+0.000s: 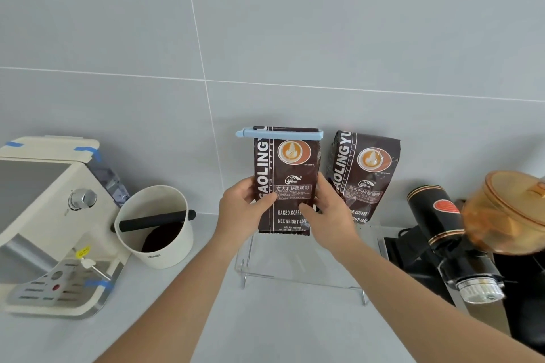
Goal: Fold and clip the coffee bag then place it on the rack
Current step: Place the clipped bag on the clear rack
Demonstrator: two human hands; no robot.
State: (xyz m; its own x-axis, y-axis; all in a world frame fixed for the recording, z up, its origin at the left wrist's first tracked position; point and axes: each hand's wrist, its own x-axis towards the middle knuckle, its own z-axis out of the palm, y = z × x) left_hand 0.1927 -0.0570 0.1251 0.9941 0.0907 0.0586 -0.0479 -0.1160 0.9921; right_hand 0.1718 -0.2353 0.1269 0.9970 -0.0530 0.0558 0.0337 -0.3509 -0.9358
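A dark brown coffee bag (290, 168) stands upright at the centre, its folded top held by a light blue clip (280, 134). My left hand (244, 209) grips its left side and my right hand (327, 209) grips its right side. The bag's bottom edge is at the back of a clear acrylic rack (300, 271) on the counter. Whether the bag rests on the rack or hangs just above it, I cannot tell.
A second coffee bag (364, 174) stands on the rack to the right, against the tiled wall. A white knock box (156, 227) and a cream espresso machine (50, 227) are at the left. A black grinder (451, 242) with an amber hopper (513, 212) is at the right.
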